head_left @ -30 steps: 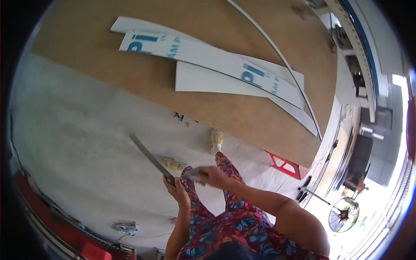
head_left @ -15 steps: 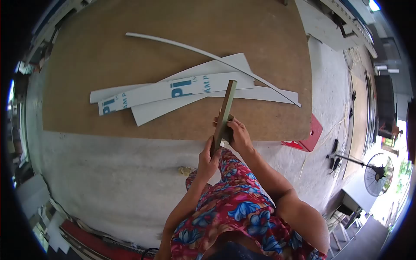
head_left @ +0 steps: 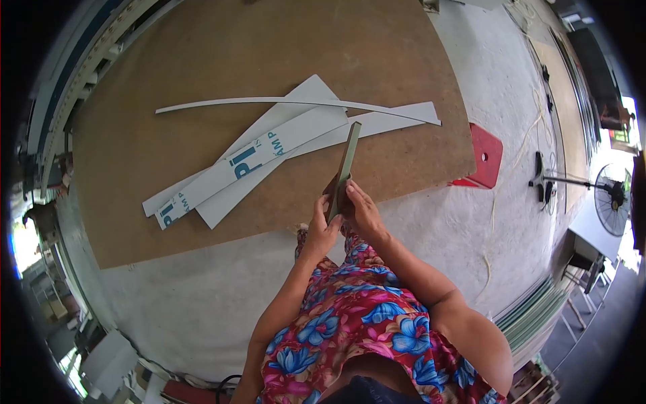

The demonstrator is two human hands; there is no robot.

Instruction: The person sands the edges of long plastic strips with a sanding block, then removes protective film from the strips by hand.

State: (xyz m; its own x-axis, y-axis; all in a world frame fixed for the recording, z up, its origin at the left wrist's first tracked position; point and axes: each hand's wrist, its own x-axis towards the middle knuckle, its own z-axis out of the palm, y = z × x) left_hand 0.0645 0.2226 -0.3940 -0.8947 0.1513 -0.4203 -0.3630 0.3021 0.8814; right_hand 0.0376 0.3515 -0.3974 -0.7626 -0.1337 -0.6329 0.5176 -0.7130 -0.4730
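Observation:
A long, narrow olive-brown bar (head_left: 349, 151) stands out in front of my body, its far end over the edge of the wooden board. My left hand (head_left: 324, 225) has its fingers wrapped round the near end from the left. From the other side, my right hand (head_left: 361, 207) grips the bar a little higher up. A brown part shows beside it between the hands, mostly covered by fingers. Beyond the bar lie overlapping white strips (head_left: 306, 128), the top one printed with blue letters. One thin white strip (head_left: 252, 100) rests across them.
The strips lie on a large brown board (head_left: 148, 148). A red bracket-like piece (head_left: 486, 158) juts out past its right edge. On the right are a standing fan (head_left: 611, 202), loose cord on the pale floor and a stack of long greenish strips (head_left: 535, 316).
My view has turned, so the board and white strips now appear tilted and shifted left. Both hands still hold the bar, which now shows more edge-on.

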